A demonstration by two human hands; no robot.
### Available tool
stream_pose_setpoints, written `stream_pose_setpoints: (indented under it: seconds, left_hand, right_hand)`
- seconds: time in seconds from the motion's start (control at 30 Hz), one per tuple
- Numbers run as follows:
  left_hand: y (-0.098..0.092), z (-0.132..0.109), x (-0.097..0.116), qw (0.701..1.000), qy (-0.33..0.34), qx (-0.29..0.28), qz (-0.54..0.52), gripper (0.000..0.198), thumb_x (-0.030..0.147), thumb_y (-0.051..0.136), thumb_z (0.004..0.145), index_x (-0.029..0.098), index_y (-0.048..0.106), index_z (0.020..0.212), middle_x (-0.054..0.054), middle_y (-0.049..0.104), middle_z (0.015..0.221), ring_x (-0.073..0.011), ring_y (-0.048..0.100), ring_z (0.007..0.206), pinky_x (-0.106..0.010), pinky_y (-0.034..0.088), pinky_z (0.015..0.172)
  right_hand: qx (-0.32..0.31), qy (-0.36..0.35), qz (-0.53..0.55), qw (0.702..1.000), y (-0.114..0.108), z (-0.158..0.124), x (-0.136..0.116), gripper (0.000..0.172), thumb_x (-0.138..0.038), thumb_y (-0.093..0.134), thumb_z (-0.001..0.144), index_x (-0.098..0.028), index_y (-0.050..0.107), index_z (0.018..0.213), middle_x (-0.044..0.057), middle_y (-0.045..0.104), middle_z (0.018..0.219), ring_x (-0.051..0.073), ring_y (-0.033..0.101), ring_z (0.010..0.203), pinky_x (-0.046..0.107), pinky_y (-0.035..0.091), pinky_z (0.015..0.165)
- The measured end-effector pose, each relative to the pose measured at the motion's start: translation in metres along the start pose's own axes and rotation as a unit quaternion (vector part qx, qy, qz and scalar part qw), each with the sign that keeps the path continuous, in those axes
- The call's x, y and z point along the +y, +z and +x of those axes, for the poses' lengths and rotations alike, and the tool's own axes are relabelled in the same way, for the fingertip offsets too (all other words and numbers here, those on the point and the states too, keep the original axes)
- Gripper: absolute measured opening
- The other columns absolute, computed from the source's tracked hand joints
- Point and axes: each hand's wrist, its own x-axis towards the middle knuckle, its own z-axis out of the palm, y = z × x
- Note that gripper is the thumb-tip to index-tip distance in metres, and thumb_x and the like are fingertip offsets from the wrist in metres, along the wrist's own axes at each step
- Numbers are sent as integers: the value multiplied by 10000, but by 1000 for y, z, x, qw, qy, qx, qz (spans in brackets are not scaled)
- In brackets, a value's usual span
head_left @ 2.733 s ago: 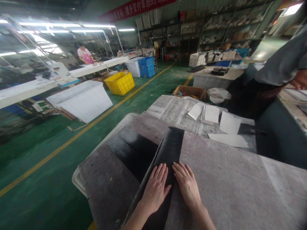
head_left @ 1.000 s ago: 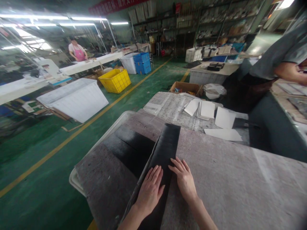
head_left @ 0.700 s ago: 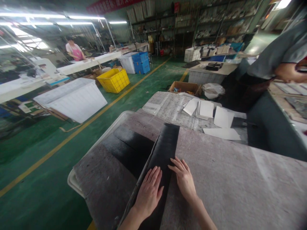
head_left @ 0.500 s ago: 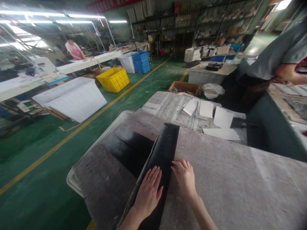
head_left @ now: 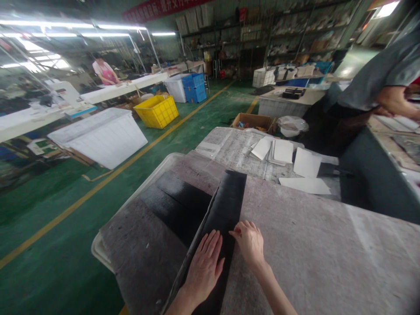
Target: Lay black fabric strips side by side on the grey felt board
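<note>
A long stack of black strips [head_left: 226,205] lies on the grey felt-covered table [head_left: 311,253], running away from me. My left hand [head_left: 203,267] rests flat on the near part of the stack, fingers stretched out and together. My right hand [head_left: 251,243] sits at the stack's right edge with its fingers curled down against that edge. To the left of the stack, flat black sheets [head_left: 177,208] lie in a lower tray-like area.
White sheets [head_left: 288,159] lie on a newspaper-covered table [head_left: 229,146] beyond. A person in a grey shirt [head_left: 377,83] works at the right. A cardboard box [head_left: 254,121], yellow crate [head_left: 157,111], blue crates [head_left: 195,87] and a leaning white panel [head_left: 105,138] stand on the green floor.
My right hand's fingers, spread flat earlier, have curled against the stack's right edge and drawn slightly nearer. The left hand stays flat on the stack. The person at right moved their arm.
</note>
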Motion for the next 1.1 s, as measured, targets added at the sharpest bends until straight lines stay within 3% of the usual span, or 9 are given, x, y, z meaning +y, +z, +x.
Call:
stream_pose_setpoints:
  seconds: [0.2,0.4,0.6,1.1]
  left_hand:
    - [3,-1,0,1000,2,-6,11,603,282,451,944,159,250,1499,-67,308,1565,-248,296,1430,-445,368,1151]
    - [13,-1,-3,998,14,28,55,629,308,483,930,149,261,1496,-68,327,1556,-257,344,1407,-428,428,1102]
    - [14,0,-5,996,23,44,73,615,319,492,927,145,297,1484,-68,351,1545,-250,377,1389,-411,451,1085]
    - [3,0,1,1000,3,-8,25,622,294,463,947,150,226,1504,-70,282,1574,-249,269,1440,-453,380,1147]
  right_hand:
    - [-1,5,47,999,-1,-6,4,127,-291,720,809,-249,607,849,-4,652,798,214,582,812,328,400,707]
    - [-38,29,19,999,-6,1,0,143,-275,733,789,-243,617,711,-7,649,784,216,581,813,321,379,688]
    - [-23,26,8,999,-4,-1,-3,116,-257,684,832,-235,625,735,-2,649,811,213,574,835,319,364,705]
    - [-2,17,11,1000,2,-3,1,154,-295,691,831,-233,599,724,-7,643,774,209,566,813,317,345,702]
